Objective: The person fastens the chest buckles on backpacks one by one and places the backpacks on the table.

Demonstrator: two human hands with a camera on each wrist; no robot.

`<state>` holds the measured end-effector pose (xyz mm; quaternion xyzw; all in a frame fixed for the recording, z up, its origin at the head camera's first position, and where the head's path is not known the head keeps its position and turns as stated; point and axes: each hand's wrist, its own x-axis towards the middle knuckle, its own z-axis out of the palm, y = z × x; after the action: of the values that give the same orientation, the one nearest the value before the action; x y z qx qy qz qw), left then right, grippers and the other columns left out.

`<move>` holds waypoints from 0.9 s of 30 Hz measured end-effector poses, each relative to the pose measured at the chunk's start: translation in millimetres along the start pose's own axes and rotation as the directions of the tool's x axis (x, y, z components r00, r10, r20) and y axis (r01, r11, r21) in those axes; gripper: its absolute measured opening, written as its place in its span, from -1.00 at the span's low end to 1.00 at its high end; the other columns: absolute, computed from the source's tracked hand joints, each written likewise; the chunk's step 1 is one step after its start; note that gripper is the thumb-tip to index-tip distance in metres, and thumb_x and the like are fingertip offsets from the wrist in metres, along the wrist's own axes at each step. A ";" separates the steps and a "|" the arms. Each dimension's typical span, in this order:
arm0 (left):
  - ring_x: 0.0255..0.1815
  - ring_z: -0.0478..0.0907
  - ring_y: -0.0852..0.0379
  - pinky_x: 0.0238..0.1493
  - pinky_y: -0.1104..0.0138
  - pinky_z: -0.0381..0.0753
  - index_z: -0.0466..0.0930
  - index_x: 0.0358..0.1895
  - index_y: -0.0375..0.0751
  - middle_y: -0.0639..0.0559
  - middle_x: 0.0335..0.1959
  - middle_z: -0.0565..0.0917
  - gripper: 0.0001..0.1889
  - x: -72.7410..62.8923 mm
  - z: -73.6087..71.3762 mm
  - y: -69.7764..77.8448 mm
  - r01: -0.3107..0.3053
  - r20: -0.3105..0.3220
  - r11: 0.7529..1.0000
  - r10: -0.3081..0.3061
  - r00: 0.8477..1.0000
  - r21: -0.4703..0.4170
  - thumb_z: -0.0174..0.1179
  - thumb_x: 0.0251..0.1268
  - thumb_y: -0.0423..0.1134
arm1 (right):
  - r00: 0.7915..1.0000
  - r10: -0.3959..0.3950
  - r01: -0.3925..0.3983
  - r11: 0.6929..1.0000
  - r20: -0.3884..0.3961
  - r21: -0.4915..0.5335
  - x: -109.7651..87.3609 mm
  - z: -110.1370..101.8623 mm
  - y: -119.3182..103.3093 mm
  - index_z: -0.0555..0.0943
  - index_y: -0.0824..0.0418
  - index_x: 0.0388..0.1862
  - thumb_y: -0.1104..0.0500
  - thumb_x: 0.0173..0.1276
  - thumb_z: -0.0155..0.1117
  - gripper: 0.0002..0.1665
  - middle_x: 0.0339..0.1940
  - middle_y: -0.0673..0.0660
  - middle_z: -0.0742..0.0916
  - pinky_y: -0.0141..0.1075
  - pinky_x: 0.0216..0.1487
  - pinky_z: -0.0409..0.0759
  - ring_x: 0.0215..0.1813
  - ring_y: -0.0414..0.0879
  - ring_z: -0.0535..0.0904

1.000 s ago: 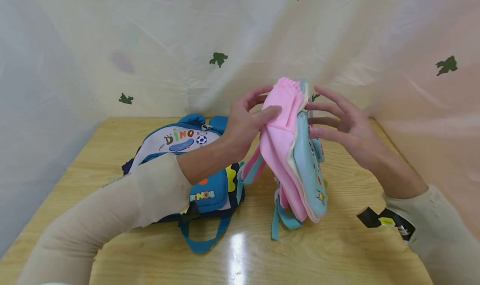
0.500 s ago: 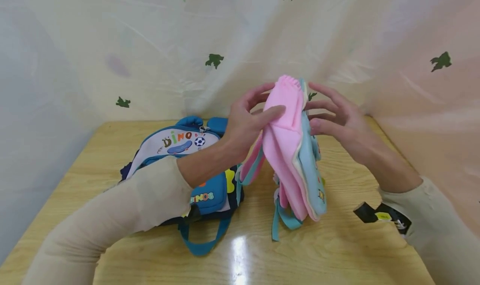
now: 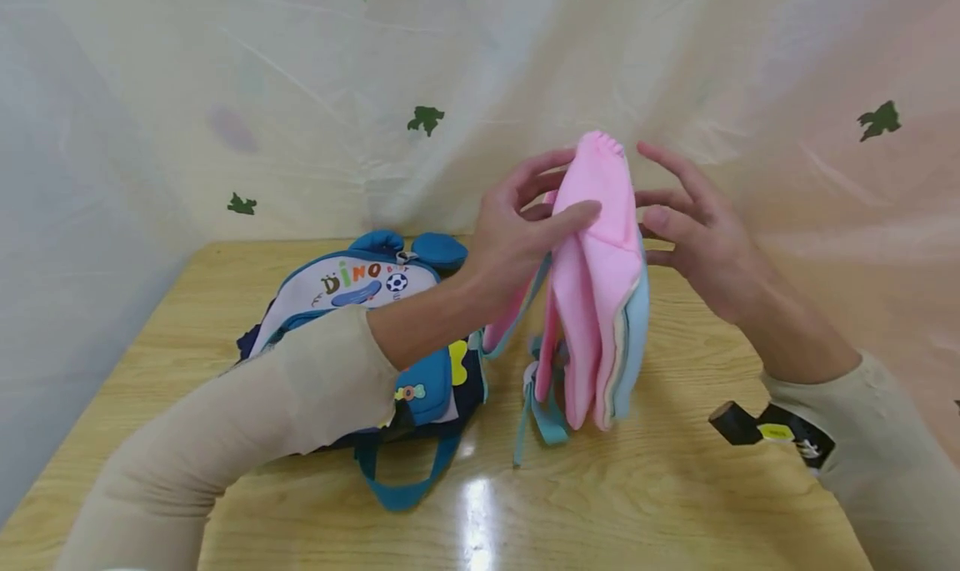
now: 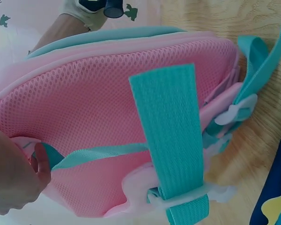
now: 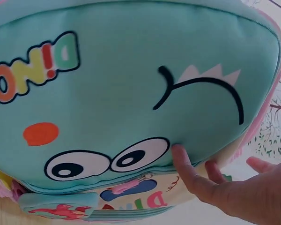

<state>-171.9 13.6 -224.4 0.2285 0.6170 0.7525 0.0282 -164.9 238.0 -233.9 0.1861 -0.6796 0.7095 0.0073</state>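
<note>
My left hand (image 3: 513, 225) grips a pink and turquoise child's backpack (image 3: 588, 288) near its upper end, thumb on the pink side and fingers behind. Seen from the left wrist, the pink mesh back (image 4: 98, 89) faces the camera, with the turquoise shoulder strap (image 4: 171, 122) dangling across it. The right hand (image 3: 708, 237) is spread beside the bag's front. In the right wrist view a fingertip touches the turquoise front panel (image 5: 112, 75), which carries a cartoon face and "DINO" lettering. Whether the bag's lower end touches the table cannot be told.
A blue and white dinosaur backpack (image 3: 360, 275) lies on the wooden table (image 3: 660, 488) at left, partly behind my left forearm. Its carry-handle loop (image 3: 405, 496) points toward me. A pale curtain (image 3: 315, 96) with leaf prints hangs behind the table.
My left hand has shifted the pink backpack slightly right and up. The bag has turned, so its turquoise front shows less. The right hand stays close to it with fingers spread.
</note>
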 end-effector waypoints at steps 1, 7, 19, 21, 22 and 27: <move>0.07 0.65 0.00 0.07 0.25 0.73 0.40 0.47 -0.20 -0.07 0.27 0.58 -0.43 0.5 1.3 0.0 -0.003 0.010 1.000 0.003 1.000 0.006 0.27 0.43 -0.37 | 1.000 0.010 -0.010 1.000 -0.002 0.014 0.4 -1.3 -0.4 0.30 -0.12 0.61 0.18 0.53 0.18 -0.29 0.15 0.17 0.66 -0.20 -0.02 0.71 0.07 0.05 0.67; 0.11 0.60 0.05 0.06 0.28 0.70 0.35 0.51 -0.26 -0.10 0.34 0.56 -0.45 2.8 8.6 -3.1 -0.024 0.113 1.000 0.026 0.993 -0.014 0.15 0.50 -0.38 | 0.999 0.037 -0.038 0.999 0.016 0.032 -0.6 -10.4 -3.4 0.30 -0.18 0.57 0.13 0.62 0.08 -0.40 -0.10 0.05 0.77 -0.22 -0.24 0.72 -0.14 -0.02 0.72; 0.22 0.56 -0.12 0.11 0.20 0.67 0.42 0.44 -0.36 -0.18 0.34 0.54 -0.40 12.2 4.8 -10.7 -0.026 0.227 1.000 0.022 0.974 0.011 -0.12 0.39 -0.18 | 0.994 0.102 -0.104 0.991 0.031 0.080 -8.2 -24.0 -8.5 0.32 -0.16 0.55 0.23 0.65 -0.09 -0.42 -0.27 0.03 0.79 -0.29 -0.41 0.71 -0.36 -0.11 0.74; 0.22 0.56 -0.17 0.11 0.18 0.67 0.43 0.41 -0.39 -0.22 0.34 0.54 -0.40 13.7 1.9 -11.9 -0.033 0.212 0.999 0.028 0.977 0.018 -0.12 0.38 -0.17 | 0.994 0.108 -0.111 0.990 0.033 0.083 -9.7 -28.4 -7.6 0.30 -0.16 0.56 0.23 0.66 -0.11 -0.42 -0.26 0.04 0.79 -0.29 -0.41 0.71 -0.35 -0.11 0.74; 0.23 0.55 -0.20 0.11 0.15 0.67 0.43 0.40 -0.41 -0.24 0.33 0.55 -0.40 14.4 0.3 -12.6 -0.036 0.201 0.999 0.031 0.979 0.018 -0.12 0.38 -0.17 | 0.993 0.113 -0.115 0.990 0.033 0.085 -10.3 -30.7 -7.0 0.29 -0.16 0.57 0.23 0.66 -0.12 -0.41 -0.24 0.04 0.79 -0.29 -0.40 0.71 -0.34 -0.11 0.74; 0.20 0.58 -0.20 0.12 0.10 0.68 0.47 0.35 -0.40 -0.26 0.28 0.58 -0.51 15.7 -11.9 -15.8 0.008 0.123 0.994 -0.021 0.992 0.104 -0.12 0.49 -0.22 | 0.991 0.126 -0.129 0.987 0.033 0.094 -11.5 -43.6 -1.5 0.24 -0.18 0.59 0.19 0.64 -0.15 -0.39 0.02 0.00 0.70 -0.34 -0.28 0.69 -0.19 -0.15 0.68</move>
<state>-194.2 11.5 -236.0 0.2713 0.6540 0.7036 0.0599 -164.9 283.1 -235.8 0.1520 -0.6554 0.7377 -0.0562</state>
